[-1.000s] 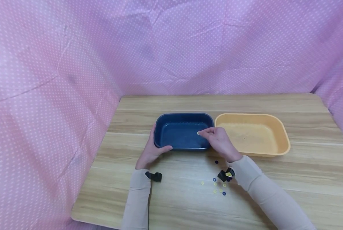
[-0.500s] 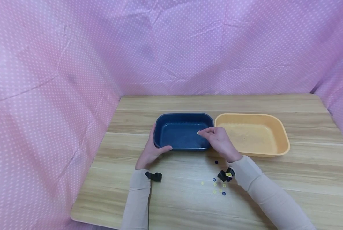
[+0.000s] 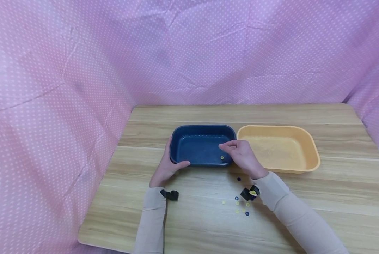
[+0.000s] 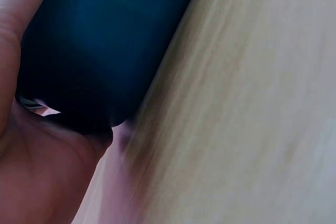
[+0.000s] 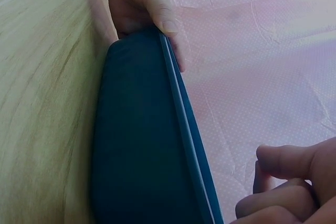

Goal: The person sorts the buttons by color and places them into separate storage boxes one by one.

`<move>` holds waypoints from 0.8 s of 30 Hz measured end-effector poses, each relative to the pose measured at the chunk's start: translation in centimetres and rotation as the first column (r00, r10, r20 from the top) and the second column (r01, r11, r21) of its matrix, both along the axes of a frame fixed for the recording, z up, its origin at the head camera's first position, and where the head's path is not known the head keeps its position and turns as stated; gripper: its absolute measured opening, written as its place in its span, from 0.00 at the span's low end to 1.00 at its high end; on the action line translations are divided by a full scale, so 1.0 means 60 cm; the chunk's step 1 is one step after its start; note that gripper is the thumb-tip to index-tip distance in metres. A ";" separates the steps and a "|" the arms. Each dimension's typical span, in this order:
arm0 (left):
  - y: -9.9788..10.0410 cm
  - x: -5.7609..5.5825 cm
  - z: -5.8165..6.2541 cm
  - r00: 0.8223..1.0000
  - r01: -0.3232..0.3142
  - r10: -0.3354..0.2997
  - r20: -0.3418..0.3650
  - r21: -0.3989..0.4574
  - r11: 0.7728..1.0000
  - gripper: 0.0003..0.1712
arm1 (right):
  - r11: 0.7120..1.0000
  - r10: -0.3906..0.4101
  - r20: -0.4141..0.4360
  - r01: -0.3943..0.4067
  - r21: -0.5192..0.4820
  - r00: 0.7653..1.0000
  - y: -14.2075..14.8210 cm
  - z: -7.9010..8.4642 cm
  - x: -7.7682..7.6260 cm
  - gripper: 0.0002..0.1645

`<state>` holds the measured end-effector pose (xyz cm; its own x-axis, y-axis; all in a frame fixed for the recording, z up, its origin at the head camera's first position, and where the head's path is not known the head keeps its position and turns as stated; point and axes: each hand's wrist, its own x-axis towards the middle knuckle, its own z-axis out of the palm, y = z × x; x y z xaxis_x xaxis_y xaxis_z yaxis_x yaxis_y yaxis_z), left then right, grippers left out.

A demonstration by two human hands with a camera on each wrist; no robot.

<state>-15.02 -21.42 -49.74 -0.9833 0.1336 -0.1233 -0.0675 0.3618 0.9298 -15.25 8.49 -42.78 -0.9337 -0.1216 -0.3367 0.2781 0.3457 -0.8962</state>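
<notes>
My left hand (image 3: 167, 166) grips the left end of a dark blue tub (image 3: 203, 164), thumb along its front and fingers along its side. The left wrist view shows the palm against the blue tub's wall (image 4: 115, 40). Over the tub's right end hovers my right hand (image 3: 242, 158), thumb and forefinger together, nothing visible between them. The right wrist view shows that hand's other fingers (image 5: 283, 201) curled. Just below its fingertips a small yellow button-like ring (image 3: 222, 157) shows within the tub; whether it lies there or is falling I cannot tell.
A yellow-orange tub (image 3: 273, 166) stands close to the blue one's right side. Several small yellow and dark blue rings (image 3: 247, 213) lie scattered on the wooden table (image 3: 202, 225) in front. Pink dotted cloth (image 3: 189, 53) hangs behind and at the sides.
The small yellow ring has left the right fingertips and now appears lower, within the blue tub. Both hands have stayed nearly in place.
</notes>
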 end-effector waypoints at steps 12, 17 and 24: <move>0.018 0.020 0.062 1.000 0.023 -0.023 0.015 -0.019 1.000 0.67 | 1.000 -0.003 -0.020 0.004 0.011 1.000 0.010 0.001 0.006 0.26; 0.018 0.019 0.061 1.000 0.021 -0.021 0.008 0.002 1.000 0.66 | 1.000 -0.008 -0.005 0.008 0.012 1.000 0.013 0.002 0.010 0.25; 0.016 0.019 0.056 1.000 0.015 -0.015 0.011 0.013 1.000 0.67 | 0.999 0.003 -0.001 -0.002 0.032 1.000 0.017 0.005 0.022 0.24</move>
